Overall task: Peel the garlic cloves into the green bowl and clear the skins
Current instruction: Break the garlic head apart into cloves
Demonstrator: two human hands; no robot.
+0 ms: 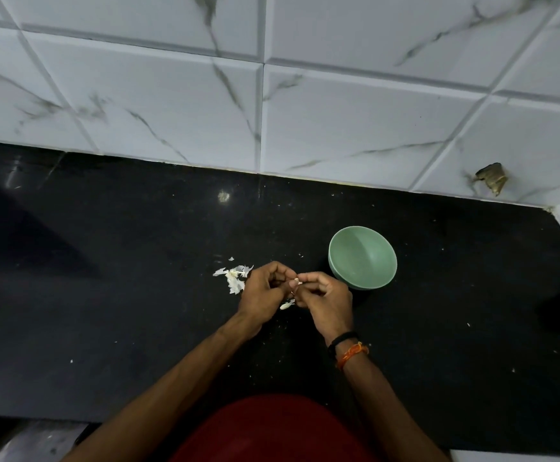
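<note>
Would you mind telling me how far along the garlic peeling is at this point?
Some peeling looks done: a pile of skins lies on the black counter, left of the hands. In hand: the left hand and right hand pinch a garlic clove between them, a bit of skin hanging below. Left: the green bowl shows no cloves, and the skins are not cleared.

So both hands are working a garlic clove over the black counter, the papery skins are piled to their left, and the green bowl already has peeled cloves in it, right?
Not quite. The head view shows the round green bowl with nothing visible inside. The rest holds: the left hand and right hand work a small garlic clove over the black stone counter, with the white papery skins piled to their left.
</note>
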